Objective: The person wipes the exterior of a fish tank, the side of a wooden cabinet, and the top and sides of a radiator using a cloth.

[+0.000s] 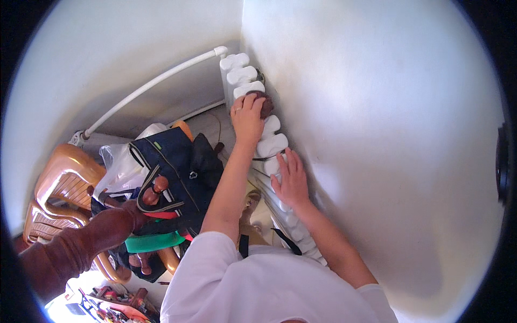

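Observation:
A white sectioned radiator (272,145) stands along the wall in front of me. My left hand (248,115) rests over its top, fingers on a dark reddish-brown object (265,105) lying there; whether it is a cloth I cannot tell. The palm side is hidden, and the grip is not clear. Nearer to me, my right hand (291,175) lies on the radiator's upper edge beside the wall, fingers spread and nothing seen in it. A dark cord or strap (264,159) crosses between the sections close to the right fingertips.
To the left, a turned wooden coat stand (109,226) holds a dark blue bag (173,161) and a clear plastic bag (121,165). Behind are brown slatted chairs (66,177). A white pipe (153,87) runs along the left wall. Mixed small items (121,305) lie at the lower left.

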`<action>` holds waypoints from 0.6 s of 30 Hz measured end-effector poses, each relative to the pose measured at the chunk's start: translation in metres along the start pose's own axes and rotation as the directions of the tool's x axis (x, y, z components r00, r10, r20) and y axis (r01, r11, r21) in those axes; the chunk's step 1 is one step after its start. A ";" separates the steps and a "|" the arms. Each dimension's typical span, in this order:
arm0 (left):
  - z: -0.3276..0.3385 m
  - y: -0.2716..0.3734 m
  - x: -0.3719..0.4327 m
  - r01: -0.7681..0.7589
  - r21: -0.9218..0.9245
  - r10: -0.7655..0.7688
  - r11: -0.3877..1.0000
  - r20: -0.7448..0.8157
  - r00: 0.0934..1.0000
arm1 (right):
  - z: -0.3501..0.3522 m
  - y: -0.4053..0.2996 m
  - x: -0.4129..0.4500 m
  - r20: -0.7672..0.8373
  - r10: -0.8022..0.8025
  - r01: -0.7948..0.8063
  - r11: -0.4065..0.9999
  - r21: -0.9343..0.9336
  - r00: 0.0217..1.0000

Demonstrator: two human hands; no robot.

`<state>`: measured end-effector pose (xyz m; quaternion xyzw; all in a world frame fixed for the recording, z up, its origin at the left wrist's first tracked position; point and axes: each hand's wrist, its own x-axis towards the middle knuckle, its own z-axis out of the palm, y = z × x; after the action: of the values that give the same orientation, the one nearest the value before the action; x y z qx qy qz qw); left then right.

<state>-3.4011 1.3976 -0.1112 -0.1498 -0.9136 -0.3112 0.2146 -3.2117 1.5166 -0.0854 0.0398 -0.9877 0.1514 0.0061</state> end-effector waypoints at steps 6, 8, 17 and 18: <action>-0.011 -0.019 0.031 0.129 -0.029 -0.125 0.991 0.117 0.985 | -0.003 -0.002 0.001 0.006 -0.005 0.005 1.000 0.003 1.000; -0.003 -0.034 0.052 0.164 -0.001 -0.164 0.986 -0.030 0.986 | -0.006 -0.004 0.004 0.009 0.006 -0.006 1.000 0.011 1.000; 0.023 -0.035 0.117 0.200 0.311 -0.273 0.929 0.213 0.938 | -0.001 -0.003 0.001 -0.013 0.004 -0.004 1.000 0.007 1.000; 0.026 -0.038 0.123 0.144 0.378 -0.263 0.915 0.286 0.921 | -0.003 -0.003 0.002 -0.003 0.004 -0.004 1.000 -0.001 1.000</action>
<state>-3.5305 1.4025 -0.0891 -0.0621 -0.9877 -0.1354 0.0474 -3.2133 1.5149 -0.0817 0.0378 -0.9878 0.1512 0.0072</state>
